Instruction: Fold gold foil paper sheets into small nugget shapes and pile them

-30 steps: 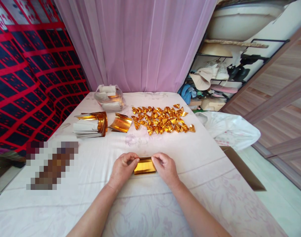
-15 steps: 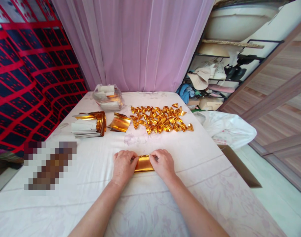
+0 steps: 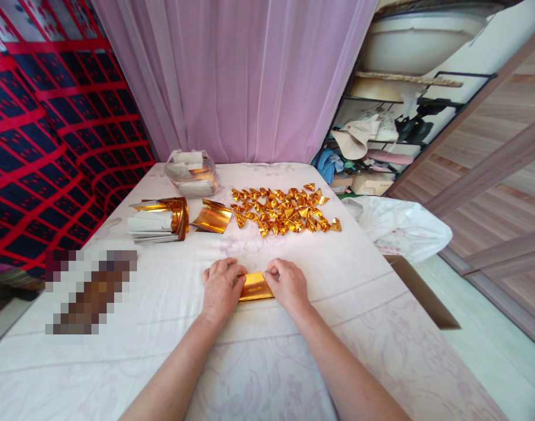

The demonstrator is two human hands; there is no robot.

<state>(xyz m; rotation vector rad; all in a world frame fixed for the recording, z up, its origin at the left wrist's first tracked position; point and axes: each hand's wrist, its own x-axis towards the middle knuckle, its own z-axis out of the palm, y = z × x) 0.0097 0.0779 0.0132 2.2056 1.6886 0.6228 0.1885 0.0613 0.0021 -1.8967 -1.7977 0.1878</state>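
A folded sheet of gold foil paper (image 3: 255, 287) lies on the cloth-covered table in front of me, its long sides running left to right. My left hand (image 3: 223, 286) grips its left end, with the thumb on the foil and the fingers bent. At the right end my right hand (image 3: 286, 285) pinches the paper between thumb and fingers. Beyond my hands several folded gold foil pieces (image 3: 289, 213) are spread in rows. To their left lies a loose, curled gold foil sheet (image 3: 212, 216), beside a stack of foil sheets (image 3: 157, 222) with pale backs.
A clear plastic bag (image 3: 192, 174) of more sheets stands at the table's back left. A pixelated patch (image 3: 94, 292) covers something on the left. Off the right edge are a white plastic bag (image 3: 403, 228), a cardboard piece (image 3: 425, 292) and a loaded shelf rack (image 3: 381, 143).
Both hands have shifted slightly away from me along the foil paper. Its far edge, crinkled before, now looks flatter. The left fingers have spread a little.
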